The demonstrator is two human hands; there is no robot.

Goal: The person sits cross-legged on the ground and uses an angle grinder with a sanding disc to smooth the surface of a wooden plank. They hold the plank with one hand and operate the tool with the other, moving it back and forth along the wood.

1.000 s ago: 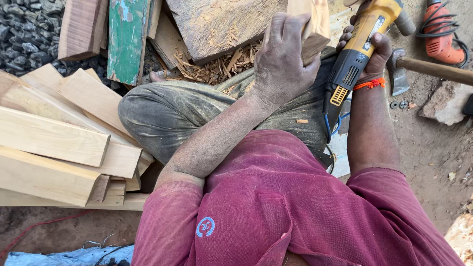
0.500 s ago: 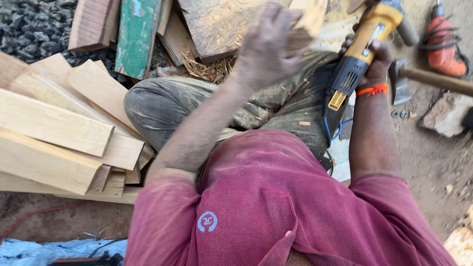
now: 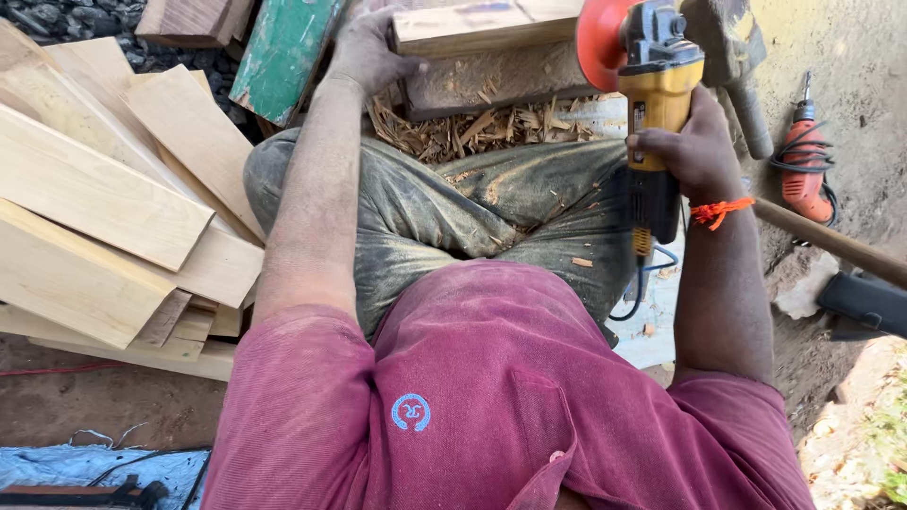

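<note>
Fingers (image 3: 402, 66) of the left hand (image 3: 368, 52) wrapped tight round the near end of a pale wooden plank (image 3: 482, 24), thumb on its front edge; fingers (image 3: 652, 146) of the right hand (image 3: 690, 151) closed hard about the body of a yellow angle grinder (image 3: 657, 104).

Far left: stacked pale wood boards (image 3: 94, 198), overlapping and fanned out on the bare dirt ground (image 3: 104, 397), dark gravel (image 3: 57, 19) behind them. Lower left corner: blue tarpaulin (image 3: 85, 467) with a dark cable across it. Next along, a green painted board (image 3: 283, 52) leaning at a tilt, just beside the left wrist. Left forearm dusty, reaching up and forward over dusty grey-green trousers (image 3: 453, 212), legs folded. Below, a maroon shirt (image 3: 491, 397) with a small light-blue round emblem on the chest.

Centre top: plank held level across a rough wooden block (image 3: 501, 80), heap of wood shavings (image 3: 472, 127) at the block's foot, touching the trousers. Right of centre: grinder held upright, its red-orange disc (image 3: 600, 42) at the plank's right end; contact not clear. Black cord hanging from the grinder's lower end. Orange thread band (image 3: 718, 210) on the right wrist.

Further right: hammer (image 3: 732, 57) lying behind the grinder, handle sloping down. Far right: red-orange power drill (image 3: 803, 161) with coiled cord on the ground, well apart from the hand; below it a long wooden handle (image 3: 831, 241) and a dark tool head (image 3: 864, 300).
</note>
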